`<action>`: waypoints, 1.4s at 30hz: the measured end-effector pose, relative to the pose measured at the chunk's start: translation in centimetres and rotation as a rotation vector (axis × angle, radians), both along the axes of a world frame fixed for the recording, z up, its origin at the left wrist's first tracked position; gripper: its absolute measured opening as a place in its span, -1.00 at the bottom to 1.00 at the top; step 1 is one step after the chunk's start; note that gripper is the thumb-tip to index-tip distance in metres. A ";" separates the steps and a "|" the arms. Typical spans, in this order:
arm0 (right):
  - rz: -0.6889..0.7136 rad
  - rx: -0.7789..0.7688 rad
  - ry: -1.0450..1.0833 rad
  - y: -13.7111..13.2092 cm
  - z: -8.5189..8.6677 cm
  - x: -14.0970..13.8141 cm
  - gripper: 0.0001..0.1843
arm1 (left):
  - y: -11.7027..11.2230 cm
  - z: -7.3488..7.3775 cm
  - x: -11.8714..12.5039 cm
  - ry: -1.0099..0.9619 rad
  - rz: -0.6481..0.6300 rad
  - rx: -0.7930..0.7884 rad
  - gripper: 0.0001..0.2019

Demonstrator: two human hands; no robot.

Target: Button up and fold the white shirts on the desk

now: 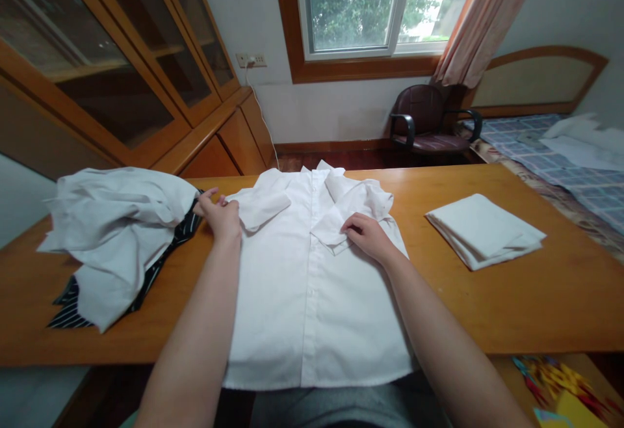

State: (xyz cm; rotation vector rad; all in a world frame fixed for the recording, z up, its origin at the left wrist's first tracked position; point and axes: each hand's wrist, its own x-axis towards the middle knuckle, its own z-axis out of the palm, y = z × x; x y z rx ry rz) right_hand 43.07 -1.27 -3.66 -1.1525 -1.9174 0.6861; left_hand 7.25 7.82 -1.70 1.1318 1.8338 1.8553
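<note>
A white button-up shirt (pixel 312 298) lies flat, front up, on the wooden table (pixel 536 298), its hem hanging over the near edge. My left hand (pixel 221 214) pinches the shirt's left sleeve, which is folded in near the shoulder. My right hand (pixel 368 236) presses with curled fingers on the folded right sleeve at the chest. Both forearms stretch over the shirt.
A heap of white clothes over a dark striped garment (pixel 114 233) lies on the table's left. A folded white stack (pixel 485 229) sits at the right. Beyond are a wooden glass-door cabinet (pixel 121 70), a dark chair (pixel 429 122), a bed (pixel 575 161) and a window (pixel 370 5).
</note>
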 end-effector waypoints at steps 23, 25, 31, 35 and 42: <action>-0.198 0.080 0.020 0.5 -0.6 0.1 -0.83 | -10.3 1.4 9.8 1.069 -1.100 0.120 -0.80; -0.187 0.079 -0.001 0.5 -0.6 0.1 -0.82 | -9.7 1.8 10.0 1.094 -1.045 0.073 -0.81; -0.097 0.099 -0.043 0.3 -0.4 0.2 -0.71 | -8.3 1.6 11.5 1.242 -0.975 -0.047 -0.92; -0.046 0.069 -0.012 -0.1 0.0 0.1 -0.67 | -7.7 0.5 11.7 1.167 -0.903 -0.048 -0.90; -0.050 0.043 0.083 -0.4 0.2 -0.1 -0.52 | -7.2 -0.5 10.4 0.798 -0.837 -0.082 -0.87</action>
